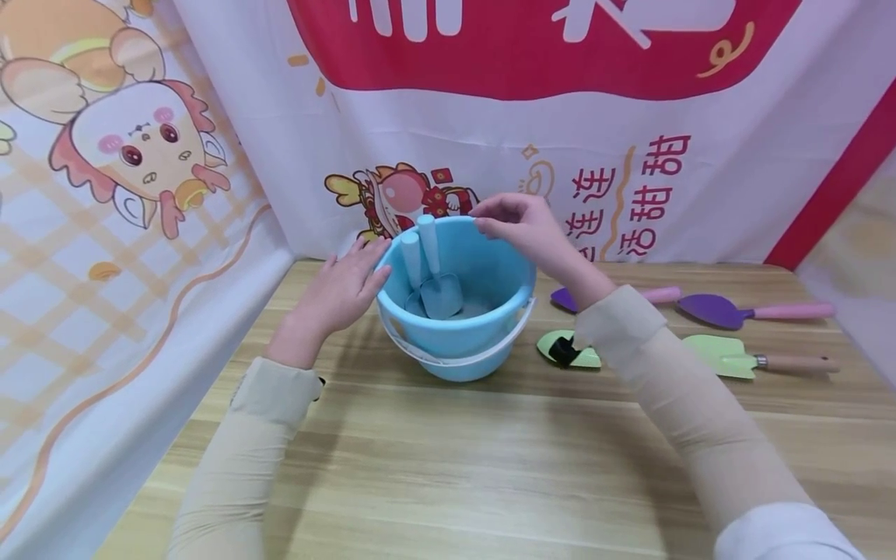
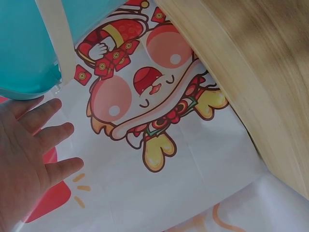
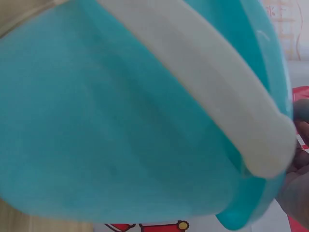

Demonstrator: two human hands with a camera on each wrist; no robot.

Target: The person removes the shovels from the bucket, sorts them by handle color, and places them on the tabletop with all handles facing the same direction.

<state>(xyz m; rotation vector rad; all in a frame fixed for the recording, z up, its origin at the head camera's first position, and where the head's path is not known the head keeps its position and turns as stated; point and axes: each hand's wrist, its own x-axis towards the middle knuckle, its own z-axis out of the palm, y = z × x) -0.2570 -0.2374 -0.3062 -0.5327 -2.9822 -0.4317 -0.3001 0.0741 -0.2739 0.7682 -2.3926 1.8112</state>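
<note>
A light blue bucket [image 1: 455, 342] stands upright on the wooden table, its white handle [image 1: 483, 356] lowered across the front. Two small shovels lean inside against the left wall; one pale blue shovel [image 1: 439, 295] shows its blade and grip clearly. At the left rim, my left hand [image 1: 339, 288] rests with its fingers straight, spread out in the left wrist view. My right hand [image 1: 521, 229] is at the far right rim with bent fingers, thumb and fingertips pinching the edge. The bucket hides part of this hand in the right wrist view.
To the right lie a purple trowel [image 1: 714, 311] with a pink handle, another purple trowel [image 1: 563, 299], a green shovel [image 1: 728, 356] with a wooden handle and a green trowel [image 1: 549, 342]. My right forearm partly covers them. Printed cloth [image 1: 434, 124] hangs behind the table.
</note>
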